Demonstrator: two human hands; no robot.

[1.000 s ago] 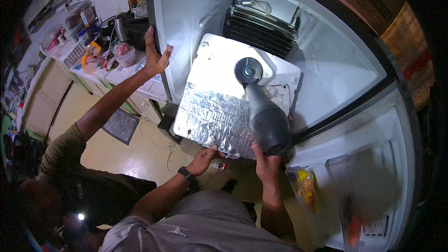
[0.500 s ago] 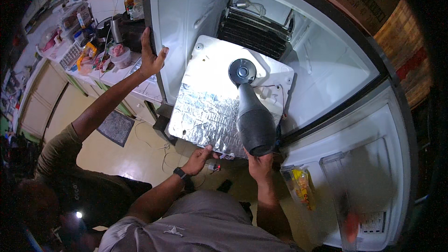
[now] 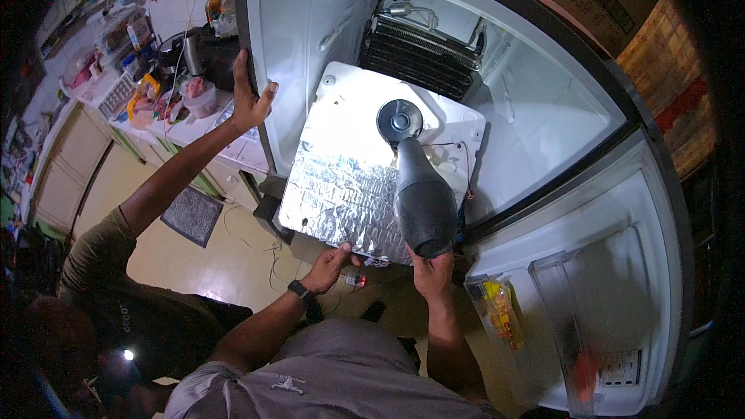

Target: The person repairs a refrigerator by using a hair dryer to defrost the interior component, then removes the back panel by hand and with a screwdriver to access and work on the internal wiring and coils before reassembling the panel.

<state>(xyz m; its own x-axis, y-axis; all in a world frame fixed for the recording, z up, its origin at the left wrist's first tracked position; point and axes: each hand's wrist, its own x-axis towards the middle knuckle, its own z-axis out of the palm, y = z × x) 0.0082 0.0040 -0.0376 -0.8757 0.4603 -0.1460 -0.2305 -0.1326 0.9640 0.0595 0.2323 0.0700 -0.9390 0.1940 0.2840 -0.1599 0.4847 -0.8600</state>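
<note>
A white panel [image 3: 341,120], its near half covered in silver foil [image 3: 349,202], tilts out of the open fridge compartment. My left hand [image 3: 326,270], with a dark watch at the wrist, grips its near edge, thumb near the foil and fingers partly hidden. A dark grey tapered tool like a hair dryer [image 3: 425,206] extends over the panel's right side. My right hand [image 3: 431,271] is closed at the tool's near end; its handle is hidden. At the tool's narrow far end is a round black fan [image 3: 400,120]. A thin wire [image 3: 466,159] runs along the panel's right edge.
Behind the panel sit black cooling fins [image 3: 423,54]. At left, a co-worker's hand [image 3: 252,101] rests at the fridge's edge. The open door [image 3: 590,264] stands at right, a yellow packet [image 3: 504,314] in its shelf. A cluttered counter [image 3: 186,128] lies beyond the co-worker's arm.
</note>
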